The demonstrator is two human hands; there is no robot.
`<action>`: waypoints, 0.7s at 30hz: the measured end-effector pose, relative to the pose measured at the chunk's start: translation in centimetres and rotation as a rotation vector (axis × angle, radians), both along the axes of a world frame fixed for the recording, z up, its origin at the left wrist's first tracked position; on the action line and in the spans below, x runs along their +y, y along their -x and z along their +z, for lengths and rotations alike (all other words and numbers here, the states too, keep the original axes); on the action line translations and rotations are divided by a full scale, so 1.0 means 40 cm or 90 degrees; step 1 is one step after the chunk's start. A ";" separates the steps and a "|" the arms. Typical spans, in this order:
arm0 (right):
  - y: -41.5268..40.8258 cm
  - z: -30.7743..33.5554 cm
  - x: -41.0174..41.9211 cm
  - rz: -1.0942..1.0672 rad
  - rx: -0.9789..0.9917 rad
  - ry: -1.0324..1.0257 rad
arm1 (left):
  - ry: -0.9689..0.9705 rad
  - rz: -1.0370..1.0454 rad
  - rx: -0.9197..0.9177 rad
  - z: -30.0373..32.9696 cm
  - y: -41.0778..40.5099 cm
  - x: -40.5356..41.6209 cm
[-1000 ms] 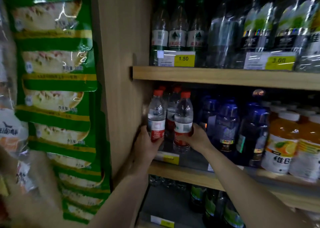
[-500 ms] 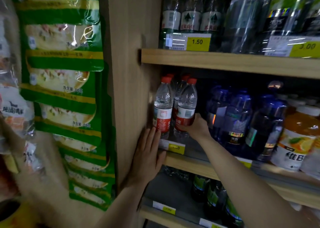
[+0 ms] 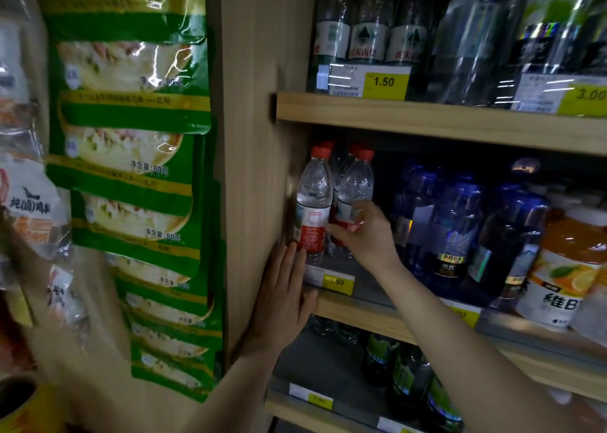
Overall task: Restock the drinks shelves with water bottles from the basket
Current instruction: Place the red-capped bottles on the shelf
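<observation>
Two clear water bottles with red caps and red labels stand at the left end of the middle shelf (image 3: 361, 321), with more of the same behind them. The left water bottle (image 3: 312, 202) stands free against the wooden side panel. My right hand (image 3: 364, 235) is wrapped around the lower part of the right water bottle (image 3: 356, 186). My left hand (image 3: 282, 298) lies flat with fingers spread against the shelf's front edge, just below the left bottle and holding nothing. The basket is out of view.
Dark blue soda bottles (image 3: 456, 229) and orange juice bottles (image 3: 571, 261) fill the middle shelf to the right. Green-capped water and larger bottles stand on the upper shelf (image 3: 427, 117). Green snack packets (image 3: 131, 156) hang left of the wooden side panel (image 3: 259, 169). Dark bottles occupy the lower shelf.
My left hand let go of the left water bottle and dropped flat to the shelf edge. My right hand stays on the right bottle. The view shifted left and downward.
</observation>
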State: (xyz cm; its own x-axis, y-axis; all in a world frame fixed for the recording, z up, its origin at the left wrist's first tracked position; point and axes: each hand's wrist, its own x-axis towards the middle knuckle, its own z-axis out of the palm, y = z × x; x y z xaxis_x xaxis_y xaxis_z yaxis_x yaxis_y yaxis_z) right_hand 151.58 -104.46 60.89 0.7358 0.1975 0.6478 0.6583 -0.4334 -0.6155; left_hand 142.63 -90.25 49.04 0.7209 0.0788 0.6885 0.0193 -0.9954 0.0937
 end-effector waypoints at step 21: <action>0.002 0.013 0.105 0.048 0.035 0.039 | 0.094 -0.060 -0.070 0.081 0.028 -0.022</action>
